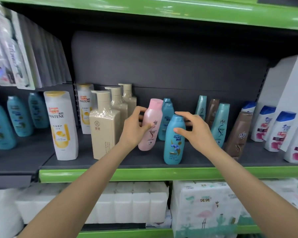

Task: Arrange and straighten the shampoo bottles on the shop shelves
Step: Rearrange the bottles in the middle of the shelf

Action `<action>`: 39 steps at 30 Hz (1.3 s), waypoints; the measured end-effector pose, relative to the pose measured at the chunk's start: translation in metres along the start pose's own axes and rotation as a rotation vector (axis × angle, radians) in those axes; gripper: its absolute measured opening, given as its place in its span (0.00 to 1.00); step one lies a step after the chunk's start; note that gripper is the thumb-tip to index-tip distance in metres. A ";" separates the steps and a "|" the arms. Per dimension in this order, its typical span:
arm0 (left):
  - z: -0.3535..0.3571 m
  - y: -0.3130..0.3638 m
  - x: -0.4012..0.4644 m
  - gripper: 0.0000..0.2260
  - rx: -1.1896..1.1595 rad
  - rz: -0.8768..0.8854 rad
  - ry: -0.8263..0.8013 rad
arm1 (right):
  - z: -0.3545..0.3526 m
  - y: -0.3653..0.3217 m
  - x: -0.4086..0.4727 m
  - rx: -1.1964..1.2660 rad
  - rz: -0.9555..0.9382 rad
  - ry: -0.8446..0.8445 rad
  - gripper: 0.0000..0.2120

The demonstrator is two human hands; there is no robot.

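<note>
The left hand (133,129) has its grip around the pink bottle (150,125), which stands a little tilted at the middle of the grey shelf (144,159). At 3 o'clock from it, the right hand (195,130) holds the top part of the blue Rejoice bottle (174,143), upright near the front edge. Beige pump bottles (105,124) stand at 9 o'clock, brown and teal bottles (219,125) at 3 o'clock.

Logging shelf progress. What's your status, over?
Left hand grips pink bottle, tilted. Right hand fingers curled on blue Rejoice bottle, upright. Blue bottles close behind.
</note>
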State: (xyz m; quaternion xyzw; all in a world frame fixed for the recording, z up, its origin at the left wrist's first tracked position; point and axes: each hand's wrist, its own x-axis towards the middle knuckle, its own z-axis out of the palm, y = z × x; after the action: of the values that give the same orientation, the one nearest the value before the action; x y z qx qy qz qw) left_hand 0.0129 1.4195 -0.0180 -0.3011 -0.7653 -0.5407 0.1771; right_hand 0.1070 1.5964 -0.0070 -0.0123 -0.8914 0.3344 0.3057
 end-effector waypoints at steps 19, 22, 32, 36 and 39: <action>-0.057 0.028 -0.073 0.22 0.456 0.319 -0.029 | 0.046 -0.088 -0.036 0.729 0.107 0.141 0.09; -0.064 0.021 -0.071 0.24 0.306 0.311 -0.116 | 0.048 -0.087 -0.041 0.822 0.139 0.163 0.10; -0.093 -0.008 -0.085 0.29 0.185 0.158 -0.365 | 0.044 -0.070 -0.052 1.102 0.129 0.111 0.14; -0.099 -0.014 -0.087 0.31 0.323 0.214 -0.218 | 0.038 -0.062 -0.053 1.036 0.138 0.110 0.14; -0.102 -0.015 -0.087 0.32 0.496 0.317 -0.108 | 0.039 -0.057 -0.056 1.039 0.159 0.117 0.15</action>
State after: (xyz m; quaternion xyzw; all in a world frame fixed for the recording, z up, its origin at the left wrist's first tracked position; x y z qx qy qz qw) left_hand 0.0637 1.2972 -0.0444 -0.3926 -0.8259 -0.2858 0.2864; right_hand 0.1415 1.5171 -0.0257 0.0548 -0.5859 0.7530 0.2944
